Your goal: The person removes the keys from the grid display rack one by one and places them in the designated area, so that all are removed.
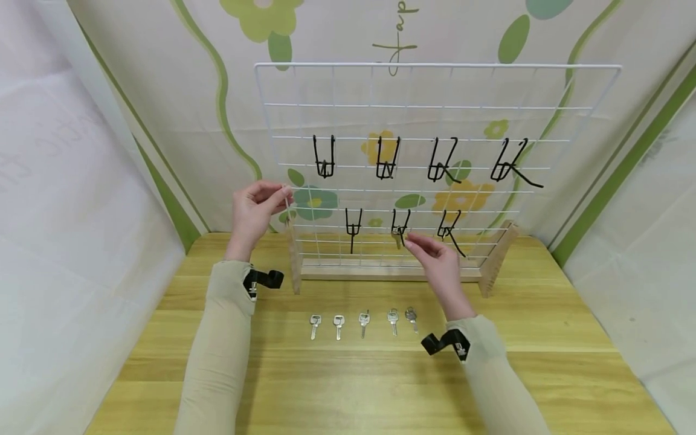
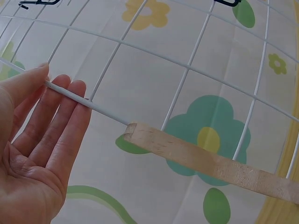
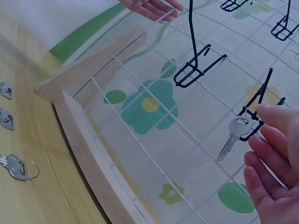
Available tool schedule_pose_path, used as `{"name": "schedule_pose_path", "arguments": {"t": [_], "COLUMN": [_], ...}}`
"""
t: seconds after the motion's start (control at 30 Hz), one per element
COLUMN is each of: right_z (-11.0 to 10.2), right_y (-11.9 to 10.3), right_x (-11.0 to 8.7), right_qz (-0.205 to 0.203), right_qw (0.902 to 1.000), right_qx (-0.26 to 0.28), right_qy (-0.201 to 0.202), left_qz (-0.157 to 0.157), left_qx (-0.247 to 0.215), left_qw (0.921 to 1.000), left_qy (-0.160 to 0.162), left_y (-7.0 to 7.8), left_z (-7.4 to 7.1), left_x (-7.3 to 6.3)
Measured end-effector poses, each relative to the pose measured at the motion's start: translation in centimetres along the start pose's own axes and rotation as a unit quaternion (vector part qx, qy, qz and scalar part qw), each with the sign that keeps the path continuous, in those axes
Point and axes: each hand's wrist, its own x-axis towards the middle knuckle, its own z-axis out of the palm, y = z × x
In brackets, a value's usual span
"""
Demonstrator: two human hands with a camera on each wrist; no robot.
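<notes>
My left hand (image 1: 255, 208) holds the left edge wire of a white wire grid rack (image 2: 110, 114), thumb in front and fingers behind. My right hand (image 1: 437, 263) is at the middle hook of the lower row. Its thumb and fingertips pinch the small ring of a silver key (image 3: 240, 126), which overlaps that black hook (image 3: 265, 86) in the right wrist view. The key's blade points down in the head view, in front of the grid. Several more keys (image 1: 364, 323) with rings lie in a row on the table before the rack.
Wooden feet (image 1: 496, 260) and a wooden base bar (image 1: 359, 272) carry the grid on a wood-grain table (image 1: 348, 386). Other black hooks stick out toward me, including one on the lower left (image 1: 353, 229) and one on the upper right (image 1: 511, 166). Flowered cloth hangs behind.
</notes>
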Motion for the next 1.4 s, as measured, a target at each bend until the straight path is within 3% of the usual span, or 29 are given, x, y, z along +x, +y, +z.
{"name": "schedule_pose_path", "arguments": {"t": [0.17, 0.5, 0.97, 1.23, 1.4], "right_z": [0.9, 1.5, 2.4, 2.8, 2.7], "right_y": [0.2, 0.2, -0.6, -0.5, -0.6], "right_x": [1.0, 1.3, 1.4, 1.6, 1.4], "right_qz": [-0.012, 0.005, 0.007, -0.016, -0.020], "right_qw": [0.9995, 0.9985, 0.9981, 0.9965, 0.9980], "right_qx": [0.011, 0.025, 0.042, 0.065, 0.045], "right_qy": [0.028, 0.048, 0.045, 0.050, 0.040], "left_qz": [0.000, 0.004, -0.003, -0.004, -0.004], "left_qx": [0.000, 0.006, 0.007, 0.000, -0.003], "left_qw": [1.0000, 1.0000, 1.0000, 1.0000, 1.0000], "left_qy": [0.000, -0.003, -0.001, 0.001, 0.001], "left_y": [0.0, -0.2, 0.0, -0.1, -0.2], "left_z": [0.0, -0.1, -0.1, -0.1, -0.1], "left_x": [-0.1, 0.0, 0.0, 0.0, 0.0]}}
